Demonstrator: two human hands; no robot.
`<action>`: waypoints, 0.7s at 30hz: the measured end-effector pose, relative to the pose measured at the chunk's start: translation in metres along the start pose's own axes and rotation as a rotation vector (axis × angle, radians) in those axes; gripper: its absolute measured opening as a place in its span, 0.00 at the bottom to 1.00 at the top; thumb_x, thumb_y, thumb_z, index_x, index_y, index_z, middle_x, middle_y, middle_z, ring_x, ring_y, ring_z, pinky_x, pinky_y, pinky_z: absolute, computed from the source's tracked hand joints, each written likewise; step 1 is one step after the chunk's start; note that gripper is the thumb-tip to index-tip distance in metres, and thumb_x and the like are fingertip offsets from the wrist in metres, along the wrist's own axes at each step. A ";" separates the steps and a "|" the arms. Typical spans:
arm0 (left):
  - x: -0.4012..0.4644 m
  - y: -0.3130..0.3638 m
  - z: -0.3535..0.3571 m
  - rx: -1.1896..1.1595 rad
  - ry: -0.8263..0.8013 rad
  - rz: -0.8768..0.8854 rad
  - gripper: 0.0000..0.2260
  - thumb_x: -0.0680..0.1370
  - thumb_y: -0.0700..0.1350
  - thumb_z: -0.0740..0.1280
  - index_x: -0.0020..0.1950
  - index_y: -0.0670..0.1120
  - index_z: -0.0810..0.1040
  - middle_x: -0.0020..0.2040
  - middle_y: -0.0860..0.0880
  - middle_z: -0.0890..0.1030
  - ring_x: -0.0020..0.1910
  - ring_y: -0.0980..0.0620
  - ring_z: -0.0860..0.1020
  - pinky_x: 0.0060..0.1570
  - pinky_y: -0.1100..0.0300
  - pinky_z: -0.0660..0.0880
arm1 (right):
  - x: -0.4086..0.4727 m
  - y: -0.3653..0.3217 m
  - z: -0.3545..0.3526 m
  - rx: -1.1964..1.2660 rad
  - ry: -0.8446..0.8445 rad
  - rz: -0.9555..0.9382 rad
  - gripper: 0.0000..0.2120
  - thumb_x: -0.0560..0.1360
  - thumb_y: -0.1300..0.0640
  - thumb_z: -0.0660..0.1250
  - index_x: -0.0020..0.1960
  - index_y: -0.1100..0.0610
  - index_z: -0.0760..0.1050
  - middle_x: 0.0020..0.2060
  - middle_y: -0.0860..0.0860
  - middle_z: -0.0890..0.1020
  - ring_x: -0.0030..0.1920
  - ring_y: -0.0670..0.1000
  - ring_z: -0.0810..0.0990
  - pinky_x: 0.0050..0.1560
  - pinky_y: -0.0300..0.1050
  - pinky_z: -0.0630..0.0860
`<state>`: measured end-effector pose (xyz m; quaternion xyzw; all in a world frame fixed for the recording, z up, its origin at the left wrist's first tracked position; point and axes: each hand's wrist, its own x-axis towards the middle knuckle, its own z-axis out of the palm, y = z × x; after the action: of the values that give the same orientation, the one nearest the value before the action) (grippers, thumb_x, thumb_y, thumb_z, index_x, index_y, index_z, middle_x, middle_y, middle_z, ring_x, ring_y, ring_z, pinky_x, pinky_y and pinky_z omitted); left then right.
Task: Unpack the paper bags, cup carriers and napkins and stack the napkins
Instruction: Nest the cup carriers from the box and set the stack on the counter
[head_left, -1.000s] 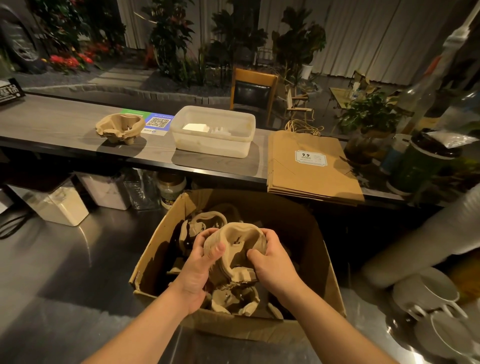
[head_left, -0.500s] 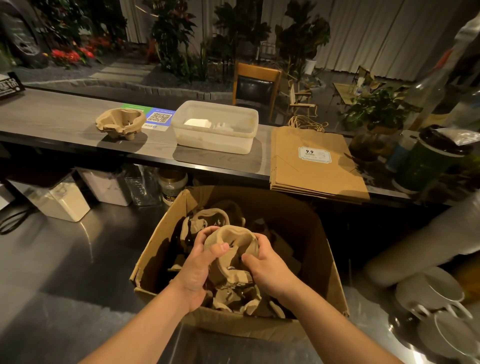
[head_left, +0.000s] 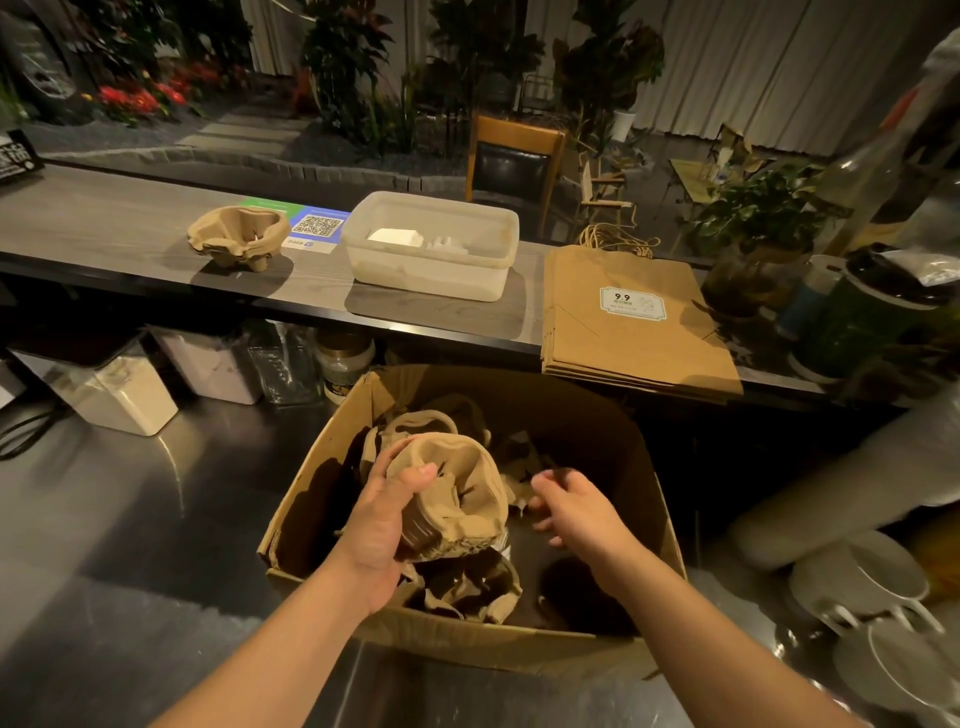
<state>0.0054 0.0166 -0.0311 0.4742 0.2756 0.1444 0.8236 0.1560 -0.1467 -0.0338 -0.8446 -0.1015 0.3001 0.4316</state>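
I have my left hand (head_left: 384, 525) wrapped round a nested clump of pulp cup carriers (head_left: 457, 493), thumb hooked over the rim and fingers underneath, holding it just above the open cardboard box (head_left: 644, 519) on the steel worktop (head_left: 130, 519). To do this step well I'd judge the clump should come straight up clear of the box wall, kept level so the nested pieces don't slide apart, then go up to the raised counter (head_left: 104, 228) and onto the stack of carriers (head_left: 239, 236) already sitting there at the far left, beside the QR code card (head_left: 317, 228). Pulp like this is light and crushes easily, so a firm but gentle hold seems right. Moving rightward along the counter, the translucent plastic tub (head_left: 431, 247) holds what look like white napkins (head_left: 395, 236), and beyond it lies a flat pile of paper bags (head_left: 634, 322) with twine handles. The tub stands between the box and the carrier stack only loosely; I'd pass left of it. More loose carriers (head_left: 467, 587) lie in the box bottom. My right hand (head_left: 571, 506) hovers over the box interior, fingers loosely curled and holding nothing, well placed to steady the clump or reach for the next one. At the far right, white cups (head_left: 857, 577) sit close to my right elbow's path, worth avoiding.
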 end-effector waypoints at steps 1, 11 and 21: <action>0.000 0.000 -0.001 -0.003 0.010 0.000 0.33 0.62 0.58 0.78 0.68 0.59 0.77 0.61 0.46 0.84 0.61 0.42 0.82 0.59 0.40 0.81 | 0.004 0.005 -0.002 -0.100 0.007 0.025 0.19 0.82 0.43 0.63 0.68 0.53 0.72 0.53 0.49 0.81 0.50 0.48 0.81 0.45 0.43 0.80; 0.001 0.001 -0.005 -0.019 0.048 -0.041 0.29 0.68 0.57 0.73 0.69 0.60 0.75 0.62 0.48 0.83 0.61 0.43 0.82 0.46 0.49 0.82 | 0.033 0.043 0.006 -0.825 -0.245 0.092 0.37 0.76 0.31 0.64 0.78 0.50 0.65 0.74 0.51 0.71 0.75 0.55 0.68 0.73 0.53 0.69; 0.005 0.000 -0.007 -0.003 0.054 -0.076 0.29 0.68 0.59 0.73 0.70 0.61 0.75 0.64 0.47 0.82 0.63 0.42 0.81 0.55 0.42 0.81 | 0.030 0.044 0.011 -0.815 -0.500 0.159 0.42 0.77 0.28 0.59 0.80 0.56 0.61 0.78 0.55 0.66 0.76 0.57 0.67 0.73 0.52 0.66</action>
<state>0.0054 0.0239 -0.0357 0.4582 0.3152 0.1262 0.8215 0.1695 -0.1536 -0.0860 -0.8521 -0.2464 0.4617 0.0040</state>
